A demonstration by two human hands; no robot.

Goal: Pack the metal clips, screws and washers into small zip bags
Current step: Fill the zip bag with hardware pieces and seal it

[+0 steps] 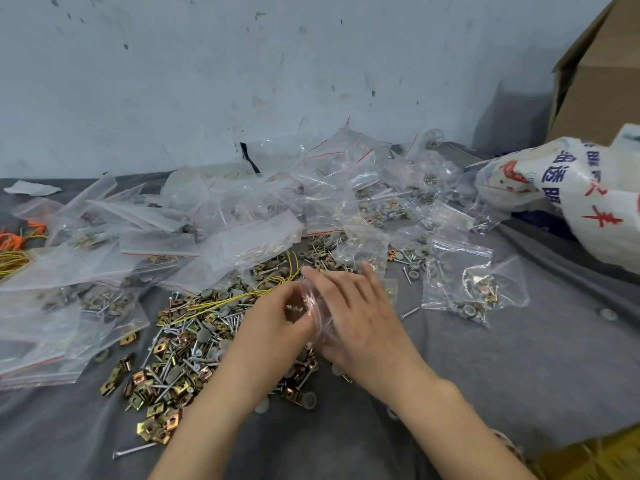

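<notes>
A small clear zip bag [313, 308] with a red seal line is held between both hands above the grey cloth. My left hand [273, 317] pinches its left side and my right hand [356, 306] grips its right side; what is inside is hidden by the fingers. Under and left of the hands lies a loose heap of brass-coloured metal clips [156, 393], screws [162, 375] and grey washers [207, 336], with yellow wire [221, 301] across it. Filled bags [474, 289] lie to the right.
A big pile of clear zip bags [214, 220] covers the left and back of the grey cloth [519, 375]. A printed white plastic sack [571, 188] and a cardboard box [595, 81] stand at the right. Orange ties [14, 237] lie at the far left.
</notes>
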